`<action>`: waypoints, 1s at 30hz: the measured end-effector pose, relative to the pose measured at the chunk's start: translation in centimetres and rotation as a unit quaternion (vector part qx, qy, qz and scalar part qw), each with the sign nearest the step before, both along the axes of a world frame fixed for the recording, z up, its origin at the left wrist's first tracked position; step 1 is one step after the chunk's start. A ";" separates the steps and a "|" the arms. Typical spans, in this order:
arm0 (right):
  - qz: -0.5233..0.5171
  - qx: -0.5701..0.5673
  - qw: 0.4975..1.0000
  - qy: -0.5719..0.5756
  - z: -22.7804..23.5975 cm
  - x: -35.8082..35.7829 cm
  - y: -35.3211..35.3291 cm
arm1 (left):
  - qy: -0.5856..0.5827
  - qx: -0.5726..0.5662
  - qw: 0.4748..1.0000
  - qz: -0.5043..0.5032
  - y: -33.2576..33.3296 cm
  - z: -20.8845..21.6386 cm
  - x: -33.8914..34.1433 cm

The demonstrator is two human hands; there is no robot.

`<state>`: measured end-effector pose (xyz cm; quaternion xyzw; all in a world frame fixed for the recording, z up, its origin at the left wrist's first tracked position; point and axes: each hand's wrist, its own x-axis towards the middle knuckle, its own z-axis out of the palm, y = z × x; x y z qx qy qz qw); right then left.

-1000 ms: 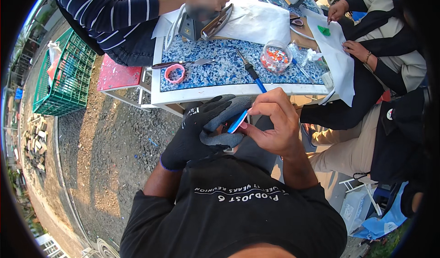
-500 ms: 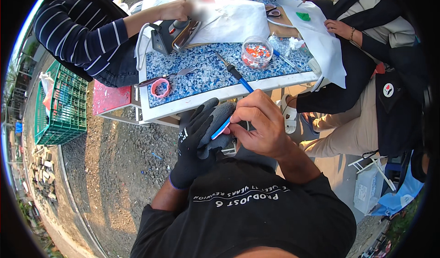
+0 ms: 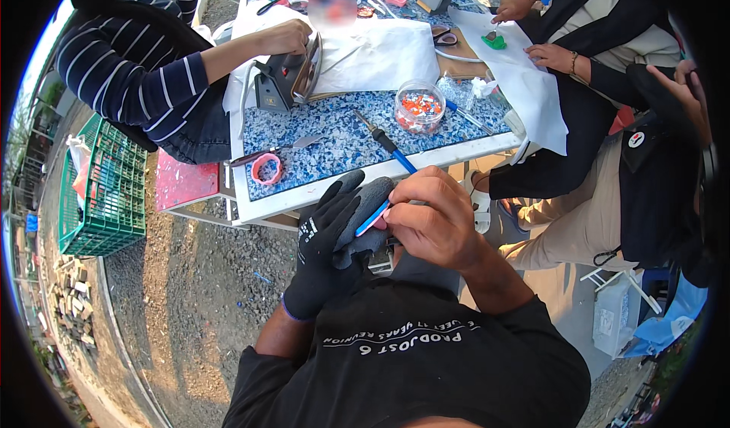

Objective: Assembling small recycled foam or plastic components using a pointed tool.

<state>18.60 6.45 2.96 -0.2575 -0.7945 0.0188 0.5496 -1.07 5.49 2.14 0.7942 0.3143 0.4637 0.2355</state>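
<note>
My left hand [image 3: 323, 249] wears a black glove with a grey coated palm and is raised in front of my chest. A thin blue strip with a pale edge [image 3: 371, 221] lies against the grey of the glove, whose fingers curl beside it. My bare right hand [image 3: 437, 219] pinches the strip's upper end between thumb and fingers. Something pink shows at the fingertips, too small to name. Just beyond, a soldering iron [image 3: 391, 145] with a blue handle slants over the table edge, its rear end hidden behind my right hand.
On the blue speckled table [image 3: 327, 158] stand a clear jar of orange and white bits [image 3: 420, 107], a pink ring [image 3: 266, 169] and a clothes iron [image 3: 308, 74]. Two people work at the left and right. A green crate [image 3: 103, 188] stands on the ground.
The table shifts slightly lower in the view. The person at right now holds a tool on the green piece. My hands keep their hold on the blue strip.
</note>
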 end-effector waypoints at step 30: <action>-0.010 -0.056 0.991 -0.123 -1.3 1.4 -0.6 | 0.119 -0.043 0.992 0.011 -0.5 -2.5 0.5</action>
